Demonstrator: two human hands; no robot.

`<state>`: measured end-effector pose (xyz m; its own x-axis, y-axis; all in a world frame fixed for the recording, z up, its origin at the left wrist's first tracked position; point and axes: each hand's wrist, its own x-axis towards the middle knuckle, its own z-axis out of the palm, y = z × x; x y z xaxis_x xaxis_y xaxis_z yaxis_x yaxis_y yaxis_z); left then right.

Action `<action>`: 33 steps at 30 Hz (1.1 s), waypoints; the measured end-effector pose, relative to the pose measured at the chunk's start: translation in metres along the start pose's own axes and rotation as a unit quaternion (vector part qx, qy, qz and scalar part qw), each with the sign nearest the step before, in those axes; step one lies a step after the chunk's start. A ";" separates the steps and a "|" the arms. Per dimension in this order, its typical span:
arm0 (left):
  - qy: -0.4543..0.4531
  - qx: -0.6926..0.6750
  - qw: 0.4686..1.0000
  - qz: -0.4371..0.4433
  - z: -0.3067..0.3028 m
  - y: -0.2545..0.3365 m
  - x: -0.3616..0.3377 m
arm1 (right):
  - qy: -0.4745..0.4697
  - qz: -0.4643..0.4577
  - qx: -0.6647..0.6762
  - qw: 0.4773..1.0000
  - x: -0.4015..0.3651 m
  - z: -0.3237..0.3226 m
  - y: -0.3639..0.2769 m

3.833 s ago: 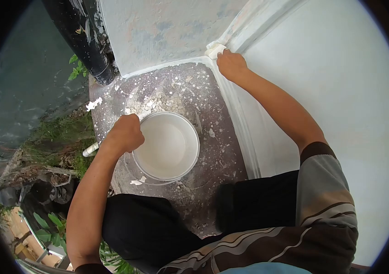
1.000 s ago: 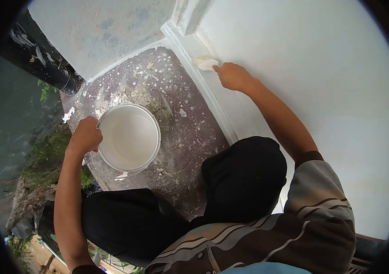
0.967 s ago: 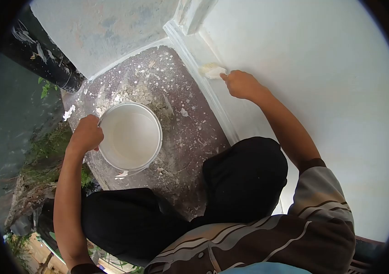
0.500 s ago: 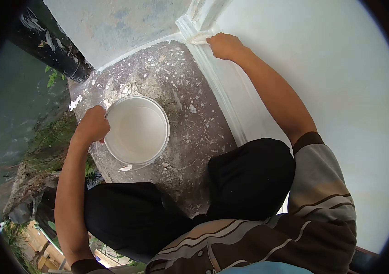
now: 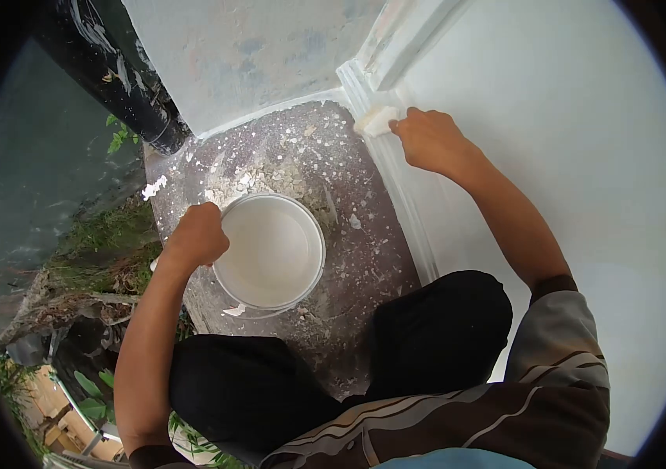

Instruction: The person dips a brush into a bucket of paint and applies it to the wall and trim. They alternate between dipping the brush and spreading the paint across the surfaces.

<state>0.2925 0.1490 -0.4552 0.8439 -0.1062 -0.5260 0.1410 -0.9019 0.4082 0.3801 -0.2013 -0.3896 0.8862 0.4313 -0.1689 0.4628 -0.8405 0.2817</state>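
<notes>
1. White paint sits in the bucket (image 5: 270, 252), which stands on the speckled ledge (image 5: 364, 234) just left of centre in the head view. I read the left hand (image 5: 196, 234) as having its grip closed over the rim at the bucket's 9 o'clock.
2. The right hand (image 5: 429, 141), at 1 o'clock from the bucket, has its grip closed round a brush (image 5: 376, 121). The bristles touch the white moulding (image 5: 407, 211) at the foot of the wall (image 5: 583, 156).
3. My worry is that the bucket is near the ledge's open edge at 9 o'clock, with plants (image 5: 106, 234) below. A hard pull on the rim could tip it over.
4. The knee (image 5: 442, 328) crouches close at 5 o'clock, and a shift of weight could knock the bucket.
5. Wet bristles could drip onto the ledge.
</notes>
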 end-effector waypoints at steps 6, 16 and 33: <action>-0.007 -0.016 1.000 -0.007 -0.003 -0.003 -0.001 | 0.086 -0.011 -0.028 0.996 0.146 0.059 0.015; -0.028 -0.012 0.999 0.015 -0.002 -0.002 0.003 | 0.033 0.025 0.079 0.996 0.018 0.023 0.007; -0.170 -0.233 0.957 -0.023 -0.004 -0.030 -0.004 | 0.230 0.041 0.206 0.950 -0.012 -0.080 0.012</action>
<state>0.2873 0.1785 -0.4623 0.6249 -0.2728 -0.7316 0.4557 -0.6334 0.6254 0.3762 -0.1903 -0.3082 0.8783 0.3766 0.2945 0.4282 -0.8936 -0.1344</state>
